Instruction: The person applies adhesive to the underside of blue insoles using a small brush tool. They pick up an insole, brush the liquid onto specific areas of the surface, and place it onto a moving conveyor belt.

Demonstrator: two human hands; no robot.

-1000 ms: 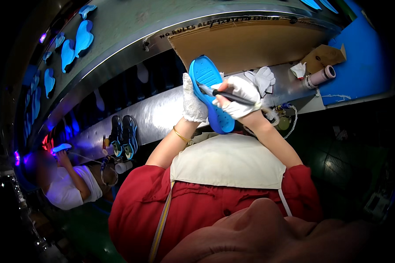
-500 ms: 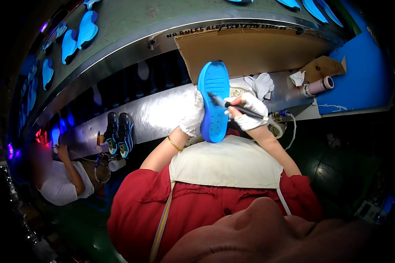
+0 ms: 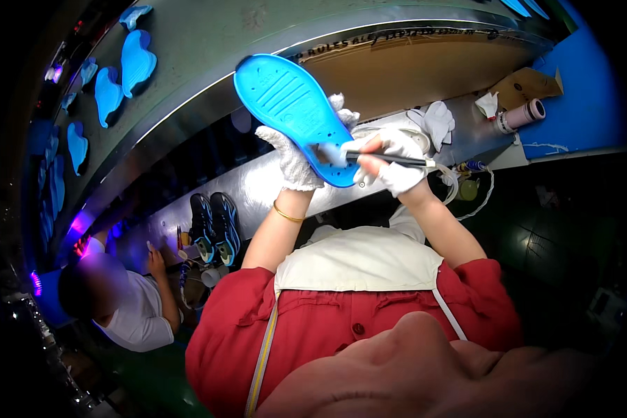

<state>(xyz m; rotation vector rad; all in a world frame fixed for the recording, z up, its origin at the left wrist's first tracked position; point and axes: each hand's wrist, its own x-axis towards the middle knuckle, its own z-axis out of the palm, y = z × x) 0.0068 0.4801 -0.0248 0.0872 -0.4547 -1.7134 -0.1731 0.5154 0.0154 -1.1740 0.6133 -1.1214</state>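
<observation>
A bright blue shoe sole [image 3: 282, 90] is tilted up to the left, with grooves and small holes on its upward face. Beneath and around its edges my white-gloved left hand [image 3: 291, 159] grips it, thumb on the near left side and fingertips showing at the right. In my right hand [image 3: 400, 167], which wears a white glove with bare fingertips, is a black-handled brush [image 3: 403, 161] with a tube joined to its end. Its blurred bristles are at the near end of the sole. A bracelet [image 3: 288, 213] circles my left wrist.
A green conveyor belt [image 3: 209, 35] with several blue soles [image 3: 138, 63] runs along the far side. Dark shoes [image 3: 214, 226] stand on the metal bench at left. Cardboard [image 3: 404, 70], white gloves [image 3: 435, 125] and a pink bottle [image 3: 522, 115] lie right. A co-worker [image 3: 136, 306] sits left.
The sole has moved away from my body and turned, its far end swinging left. My left hand now shows more below it. The brush has shifted to the sole's near end.
</observation>
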